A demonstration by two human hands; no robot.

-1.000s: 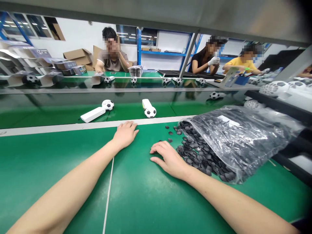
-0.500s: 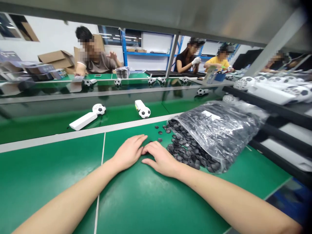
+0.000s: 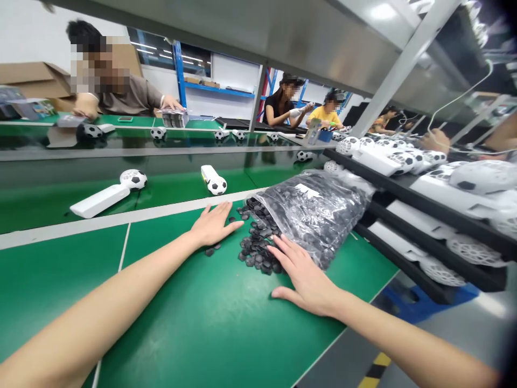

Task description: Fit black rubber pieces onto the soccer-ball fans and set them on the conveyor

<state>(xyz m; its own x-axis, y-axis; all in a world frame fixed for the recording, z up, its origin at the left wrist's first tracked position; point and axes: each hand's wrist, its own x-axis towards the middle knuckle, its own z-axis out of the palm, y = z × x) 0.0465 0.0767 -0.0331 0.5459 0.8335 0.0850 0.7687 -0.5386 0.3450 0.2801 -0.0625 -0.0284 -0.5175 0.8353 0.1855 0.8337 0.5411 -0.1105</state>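
Note:
Many small black flat pieces [image 3: 258, 245] lie heaped on the green tabletop [image 3: 226, 318], spilling from the mouth of a clear plastic bag [image 3: 319, 207] full of them. My left hand [image 3: 212, 223] lies with fingers spread at the left edge of the heap; a few loose pieces show beside and below it. At the heap's right side, my right hand [image 3: 305, 275] has its fingers stretched out over the pieces and the near edge of the bag, thumb apart. Neither hand visibly grips anything.
Beyond the table edge, white devices with football-patterned heads [image 3: 133, 179] lie on a green conveyor [image 3: 173, 188]. Black trays [image 3: 424, 188] stacked with similar white parts stand at the right. Several co-workers sit opposite, one person in a brown shirt [image 3: 129, 99]. A metal post [image 3: 404, 70] slants overhead.
My hands, earlier together left of the heap, have moved apart. My right hand went right to the heap and bag, and the fingers of both spread. The view has swung right.

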